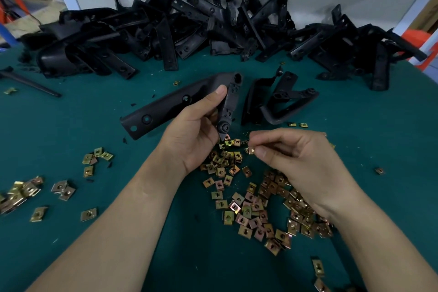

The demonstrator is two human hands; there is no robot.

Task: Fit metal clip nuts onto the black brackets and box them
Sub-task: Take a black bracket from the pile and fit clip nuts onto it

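My left hand (194,130) grips a long black plastic bracket (180,102) at frame centre; my right hand (294,152) pinches a small brass-coloured metal clip nut (251,150) just beside it, above loose clip nuts (256,208) scattered on the green bench (355,114).

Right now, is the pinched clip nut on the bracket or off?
Off: right hand pinches the clip nut, clear of the bracket in the left hand.

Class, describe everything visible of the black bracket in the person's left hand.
The black bracket is a matte, plastic-looking angled piece: a long flat arm with round holes, and a shorter slotted arm ending in a round boss. The left hand grips its bend, thumb on top, above the clip nuts.
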